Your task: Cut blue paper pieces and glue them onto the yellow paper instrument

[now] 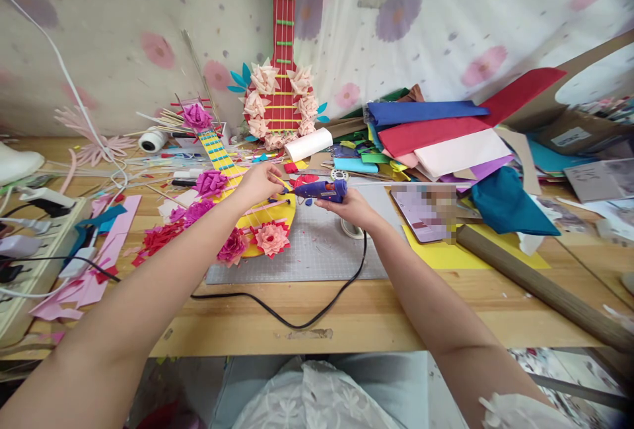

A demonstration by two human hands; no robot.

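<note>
The table (376, 320) has open room along its front edge, crossed by a black cord (297, 326). A cardboard tube (539, 287) bars the front right corner, piled coloured paper (446, 135) fills the back right, and a paper guitar (252, 221) takes the middle.

Blue glue gun (321, 189), yellow guitar (270, 214), pink flowers (271, 238), grey mat (321, 254), flower-printed curtain (446, 20).

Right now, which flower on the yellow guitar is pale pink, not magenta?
The pale pink flower at the yellow guitar's lower edge, next to the grey mat; the other flowers along it are magenta.
</note>
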